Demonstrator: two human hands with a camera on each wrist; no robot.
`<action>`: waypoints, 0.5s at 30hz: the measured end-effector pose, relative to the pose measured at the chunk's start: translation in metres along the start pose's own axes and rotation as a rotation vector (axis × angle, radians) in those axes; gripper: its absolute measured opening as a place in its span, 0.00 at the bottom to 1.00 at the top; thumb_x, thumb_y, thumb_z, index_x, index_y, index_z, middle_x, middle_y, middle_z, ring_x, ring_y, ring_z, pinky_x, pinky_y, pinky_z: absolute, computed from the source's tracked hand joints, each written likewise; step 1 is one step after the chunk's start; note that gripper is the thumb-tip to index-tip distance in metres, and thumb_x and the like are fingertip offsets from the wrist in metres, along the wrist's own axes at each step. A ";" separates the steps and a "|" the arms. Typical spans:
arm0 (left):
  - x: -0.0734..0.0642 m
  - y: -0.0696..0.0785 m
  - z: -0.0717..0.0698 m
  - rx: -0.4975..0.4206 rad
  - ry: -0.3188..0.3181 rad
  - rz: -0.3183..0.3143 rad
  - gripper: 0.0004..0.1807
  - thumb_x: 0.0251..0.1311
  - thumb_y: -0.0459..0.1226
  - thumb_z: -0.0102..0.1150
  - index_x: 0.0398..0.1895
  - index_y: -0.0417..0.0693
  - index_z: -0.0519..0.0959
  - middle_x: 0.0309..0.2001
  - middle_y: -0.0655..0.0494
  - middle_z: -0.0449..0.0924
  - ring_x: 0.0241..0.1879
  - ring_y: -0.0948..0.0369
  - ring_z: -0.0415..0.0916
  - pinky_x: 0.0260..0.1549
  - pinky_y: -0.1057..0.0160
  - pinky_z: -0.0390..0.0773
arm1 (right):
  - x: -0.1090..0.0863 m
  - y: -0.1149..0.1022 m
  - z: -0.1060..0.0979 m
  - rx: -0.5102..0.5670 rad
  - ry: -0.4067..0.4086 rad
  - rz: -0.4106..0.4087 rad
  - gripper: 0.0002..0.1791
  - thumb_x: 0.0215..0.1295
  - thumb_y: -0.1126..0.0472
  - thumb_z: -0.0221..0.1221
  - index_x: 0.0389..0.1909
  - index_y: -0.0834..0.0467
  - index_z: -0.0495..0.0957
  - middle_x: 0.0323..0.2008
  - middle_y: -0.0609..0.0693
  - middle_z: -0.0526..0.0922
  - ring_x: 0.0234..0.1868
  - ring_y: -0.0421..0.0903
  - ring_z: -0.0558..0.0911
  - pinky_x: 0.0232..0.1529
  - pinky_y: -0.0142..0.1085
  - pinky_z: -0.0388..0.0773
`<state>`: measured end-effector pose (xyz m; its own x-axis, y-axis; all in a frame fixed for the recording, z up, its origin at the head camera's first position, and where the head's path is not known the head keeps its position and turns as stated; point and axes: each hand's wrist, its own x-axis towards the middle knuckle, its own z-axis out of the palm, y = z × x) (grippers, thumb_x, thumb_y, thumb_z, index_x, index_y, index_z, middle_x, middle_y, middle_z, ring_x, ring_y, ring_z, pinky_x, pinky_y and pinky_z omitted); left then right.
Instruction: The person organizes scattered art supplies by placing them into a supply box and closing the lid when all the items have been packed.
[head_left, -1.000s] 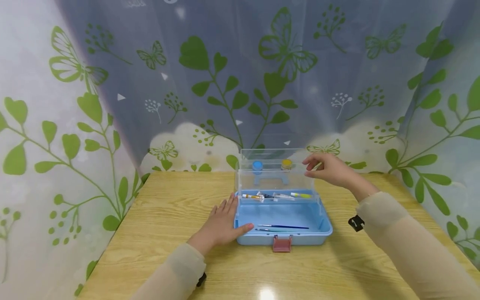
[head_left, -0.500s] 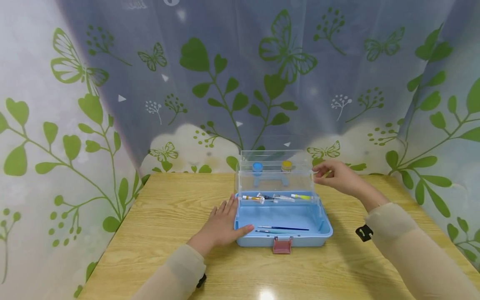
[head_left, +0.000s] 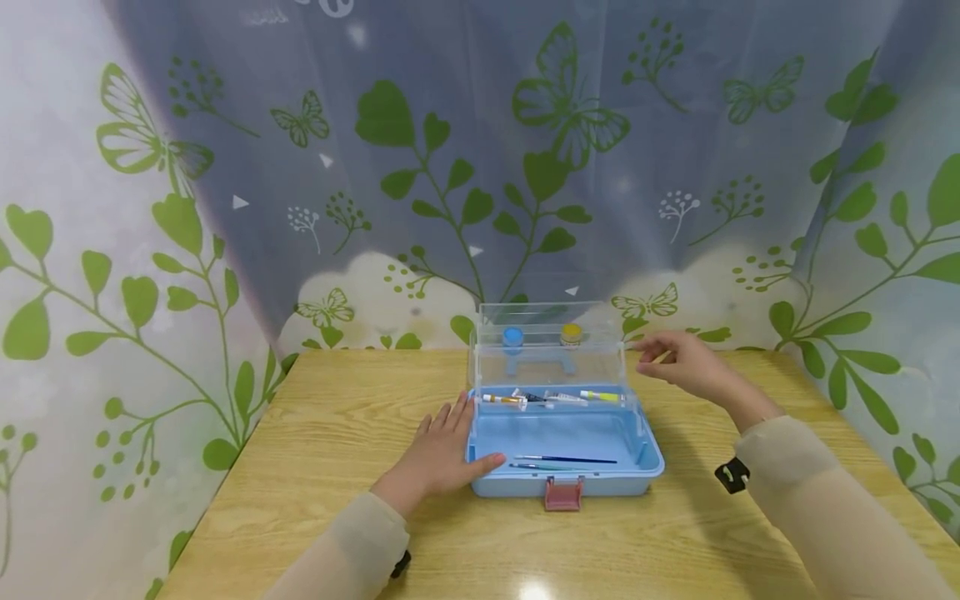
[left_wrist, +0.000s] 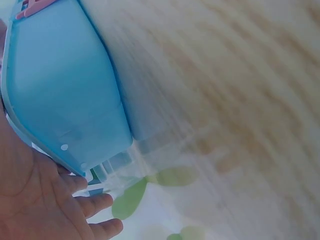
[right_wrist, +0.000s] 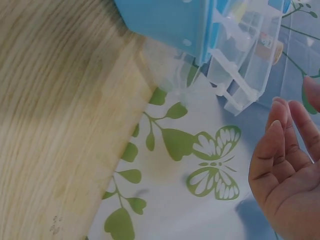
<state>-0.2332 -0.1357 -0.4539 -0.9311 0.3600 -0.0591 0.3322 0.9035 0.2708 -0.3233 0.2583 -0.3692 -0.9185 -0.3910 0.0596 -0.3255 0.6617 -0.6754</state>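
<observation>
An opened light blue plastic box (head_left: 510,485) with a pink latch (head_left: 563,495) stands on the table. My left hand (head_left: 438,458) rests along its left edge, thumb over the front rim and fingers stretched out. Two thin paintbrushes (head_left: 566,459) lie in the bottom compartment. Behind them, several paint tubes (head_left: 600,397) lie in a row, seen through the raised clear trays (head_left: 487,367). A blue-topped jar (head_left: 513,337) and a yellow-topped jar (head_left: 572,335) sit higher up. Just right of the clear trays hovers my right hand (head_left: 693,367), loosely bent and holding nothing.
The wooden table (head_left: 360,400) reaches back to a patterned curtain (head_left: 420,183) with green leaves and butterflies. Curtains hang at both sides too. Black straps (head_left: 732,475) show at the wrists.
My right hand has drawn away to the right from beside the yellow-topped jar, slightly downward. The left hand has stayed on the box's edge.
</observation>
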 end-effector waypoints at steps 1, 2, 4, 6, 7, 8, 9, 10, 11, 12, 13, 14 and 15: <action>0.000 0.000 0.000 -0.002 0.002 0.002 0.58 0.62 0.75 0.34 0.81 0.43 0.40 0.81 0.47 0.34 0.77 0.41 0.43 0.71 0.37 0.46 | 0.000 0.001 0.001 0.002 0.000 0.004 0.23 0.71 0.57 0.62 0.60 0.65 0.75 0.45 0.57 0.80 0.37 0.49 0.80 0.37 0.41 0.78; 0.000 0.000 -0.001 0.003 0.002 0.001 0.58 0.62 0.75 0.35 0.81 0.43 0.41 0.81 0.48 0.34 0.77 0.41 0.43 0.71 0.37 0.45 | 0.000 0.003 0.001 0.003 0.000 0.010 0.23 0.71 0.57 0.62 0.61 0.64 0.75 0.45 0.57 0.80 0.37 0.49 0.80 0.38 0.41 0.78; 0.000 0.000 -0.002 0.011 0.006 0.000 0.57 0.63 0.75 0.35 0.81 0.44 0.42 0.81 0.48 0.35 0.77 0.42 0.43 0.72 0.38 0.46 | 0.000 0.004 0.002 0.003 0.002 0.014 0.22 0.71 0.57 0.62 0.60 0.64 0.75 0.46 0.57 0.80 0.37 0.49 0.80 0.37 0.41 0.78; 0.000 0.000 -0.003 0.012 0.008 0.000 0.57 0.63 0.74 0.36 0.81 0.44 0.43 0.81 0.48 0.36 0.77 0.41 0.44 0.72 0.38 0.46 | 0.000 0.005 0.002 -0.002 0.006 0.014 0.22 0.71 0.57 0.62 0.60 0.64 0.76 0.46 0.57 0.80 0.37 0.49 0.80 0.37 0.41 0.79; 0.001 0.000 -0.003 0.007 0.009 0.001 0.56 0.63 0.74 0.37 0.81 0.44 0.44 0.81 0.48 0.37 0.77 0.41 0.44 0.72 0.38 0.46 | 0.000 0.005 0.003 -0.003 0.007 0.014 0.22 0.71 0.58 0.62 0.60 0.64 0.76 0.45 0.58 0.80 0.36 0.49 0.80 0.37 0.41 0.79; 0.001 0.000 -0.004 0.007 0.007 0.001 0.56 0.64 0.73 0.38 0.81 0.44 0.44 0.81 0.49 0.37 0.77 0.41 0.44 0.72 0.38 0.46 | 0.000 0.005 0.003 -0.003 0.007 0.014 0.21 0.71 0.58 0.62 0.60 0.64 0.76 0.45 0.58 0.80 0.36 0.49 0.80 0.37 0.41 0.79; 0.001 -0.001 -0.005 0.004 0.007 0.004 0.56 0.64 0.73 0.39 0.81 0.44 0.44 0.81 0.48 0.37 0.77 0.41 0.44 0.72 0.38 0.46 | 0.000 0.005 0.003 -0.004 0.007 0.014 0.21 0.71 0.58 0.62 0.60 0.64 0.76 0.45 0.58 0.80 0.36 0.49 0.81 0.37 0.41 0.79; 0.001 -0.001 -0.005 -0.001 0.004 0.006 0.55 0.64 0.72 0.40 0.81 0.44 0.45 0.81 0.48 0.37 0.77 0.41 0.44 0.72 0.38 0.45 | 0.000 0.005 0.003 -0.003 0.006 0.014 0.21 0.71 0.59 0.62 0.59 0.64 0.76 0.45 0.58 0.80 0.36 0.49 0.81 0.37 0.41 0.79; 0.002 -0.002 -0.006 0.000 0.004 0.010 0.55 0.64 0.72 0.40 0.81 0.43 0.45 0.81 0.48 0.38 0.77 0.41 0.44 0.72 0.38 0.45 | 0.000 0.005 0.003 -0.003 0.004 0.014 0.21 0.70 0.59 0.62 0.59 0.65 0.76 0.45 0.58 0.80 0.36 0.49 0.81 0.37 0.41 0.79; 0.002 -0.002 -0.007 0.000 0.003 0.013 0.55 0.64 0.72 0.40 0.81 0.43 0.46 0.80 0.48 0.39 0.77 0.41 0.44 0.72 0.37 0.45 | 0.000 0.005 0.004 -0.003 0.003 0.015 0.21 0.70 0.58 0.62 0.59 0.65 0.76 0.45 0.57 0.80 0.36 0.49 0.81 0.37 0.41 0.79; 0.002 -0.003 -0.008 -0.001 0.004 0.019 0.55 0.64 0.72 0.40 0.81 0.43 0.47 0.80 0.47 0.40 0.77 0.41 0.44 0.72 0.37 0.45 | 0.000 0.005 0.004 -0.001 0.001 0.015 0.21 0.70 0.58 0.62 0.59 0.65 0.76 0.45 0.57 0.80 0.36 0.49 0.81 0.37 0.41 0.79; 0.003 -0.004 -0.009 0.003 0.004 0.025 0.54 0.64 0.72 0.40 0.81 0.44 0.48 0.80 0.47 0.41 0.77 0.41 0.45 0.71 0.37 0.45 | 0.001 0.006 0.004 -0.001 -0.001 0.014 0.21 0.70 0.58 0.62 0.60 0.65 0.75 0.45 0.57 0.80 0.36 0.49 0.81 0.37 0.41 0.79; 0.003 -0.005 -0.011 0.009 0.003 0.030 0.54 0.64 0.73 0.39 0.81 0.44 0.49 0.80 0.48 0.42 0.77 0.42 0.45 0.71 0.37 0.45 | 0.001 0.006 0.004 -0.001 -0.001 0.015 0.22 0.70 0.58 0.62 0.60 0.65 0.75 0.45 0.57 0.80 0.36 0.49 0.81 0.37 0.41 0.79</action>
<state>-0.2397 -0.1419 -0.4454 -0.9213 0.3859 -0.0480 0.3609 0.8944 0.2641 -0.3250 0.2593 -0.3766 -0.9230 -0.3817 0.0483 -0.3117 0.6681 -0.6756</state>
